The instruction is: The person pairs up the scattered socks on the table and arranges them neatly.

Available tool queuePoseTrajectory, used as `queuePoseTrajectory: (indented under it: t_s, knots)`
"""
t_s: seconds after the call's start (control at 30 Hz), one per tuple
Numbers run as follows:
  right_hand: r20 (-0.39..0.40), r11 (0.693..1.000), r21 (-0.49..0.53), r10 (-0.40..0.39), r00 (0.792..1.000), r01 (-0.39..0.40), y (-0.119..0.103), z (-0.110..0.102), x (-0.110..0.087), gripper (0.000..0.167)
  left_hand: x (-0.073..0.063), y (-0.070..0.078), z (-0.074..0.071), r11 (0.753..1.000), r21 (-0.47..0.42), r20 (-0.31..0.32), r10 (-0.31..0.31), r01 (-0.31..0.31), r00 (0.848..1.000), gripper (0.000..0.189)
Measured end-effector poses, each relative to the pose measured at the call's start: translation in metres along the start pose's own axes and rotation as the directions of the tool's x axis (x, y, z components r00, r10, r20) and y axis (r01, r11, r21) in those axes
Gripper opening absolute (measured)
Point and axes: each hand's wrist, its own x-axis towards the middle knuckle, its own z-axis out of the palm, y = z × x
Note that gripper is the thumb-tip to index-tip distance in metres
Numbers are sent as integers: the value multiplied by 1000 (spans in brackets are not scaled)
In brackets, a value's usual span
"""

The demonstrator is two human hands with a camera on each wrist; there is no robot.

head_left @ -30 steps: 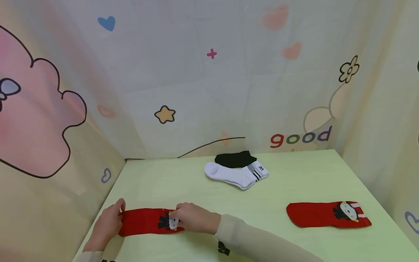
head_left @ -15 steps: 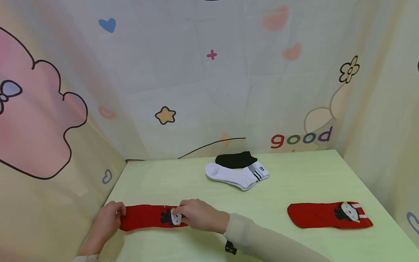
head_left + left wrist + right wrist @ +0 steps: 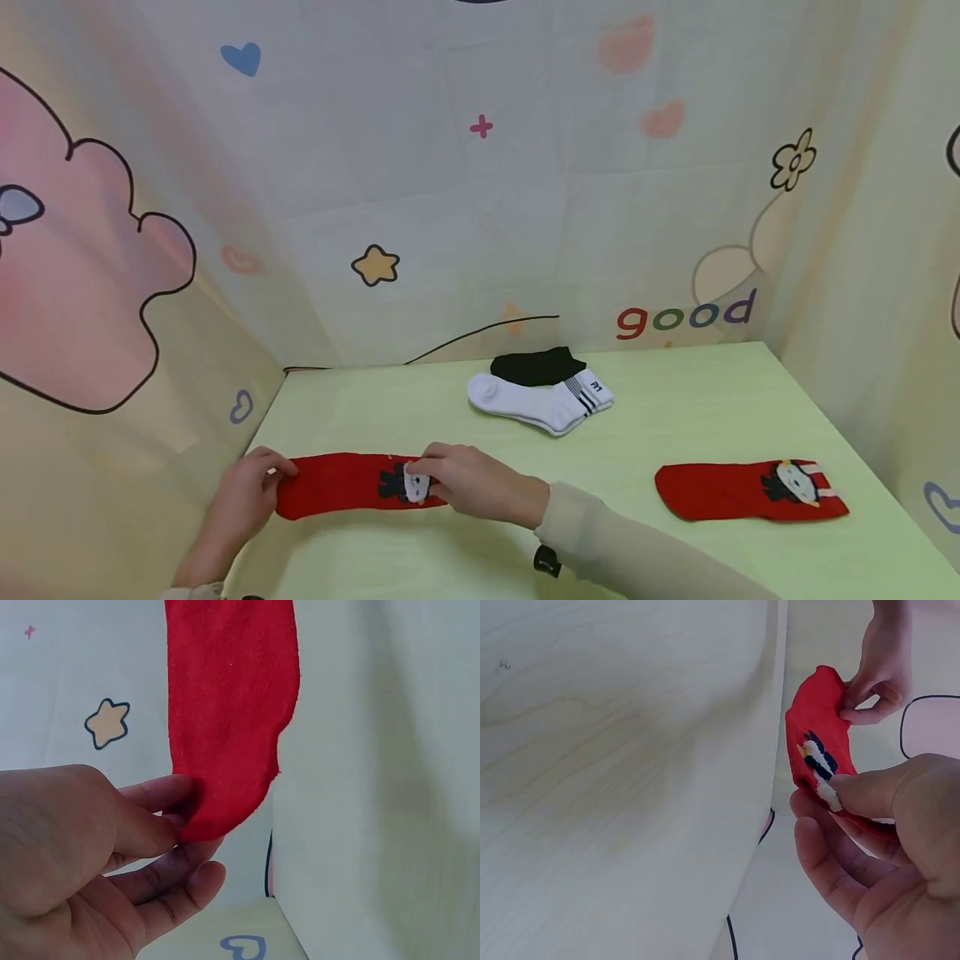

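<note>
A red sock [image 3: 337, 483] with a black-and-white cartoon figure is stretched between both hands at the left of the table, held up off its surface. My left hand [image 3: 247, 492] pinches its plain toe end; in the left wrist view the thumb and fingers of the left hand [image 3: 112, 840] grip the sock's lower corner [image 3: 225, 735]. The right hand [image 3: 480, 487] pinches the patterned cuff end and hides part of it. Seen from the right wrist, the thumb of the right hand [image 3: 885, 840] presses on the figure, with fingers beneath the sock [image 3: 817, 712].
A matching red sock [image 3: 720, 492] lies flat on the right of the pale green table [image 3: 600, 475]. Near the back, a white striped sock [image 3: 532, 404] lies in front of a black sock [image 3: 532, 367]. Printed curtains [image 3: 450, 183] enclose the back and sides.
Both hands have lifted the red sock off the table and shifted it slightly back and to the right. The other socks have stayed in place.
</note>
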Motion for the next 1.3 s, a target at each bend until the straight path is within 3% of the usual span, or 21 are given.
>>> queuePoseTrajectory:
  t_s: [0.43,0.8,1.1,1.3]
  knots:
    - [10,997,63,54,998,-55,10,-16,-18,46,10,25,-3,999,7,-37,46,-46,998,26]
    - [30,993,81,82,996,-84,19,-28,-34,51,17,50,-2,994,-57,-61,88,-92,994,27]
    - [-18,996,62,60,998,-59,28,-41,-52,51,24,64,5,992,-103,-29,70,-73,997,25]
    - [-18,992,89,93,995,-91,35,-45,-65,54,28,76,12,989,-138,5,62,-61,998,23]
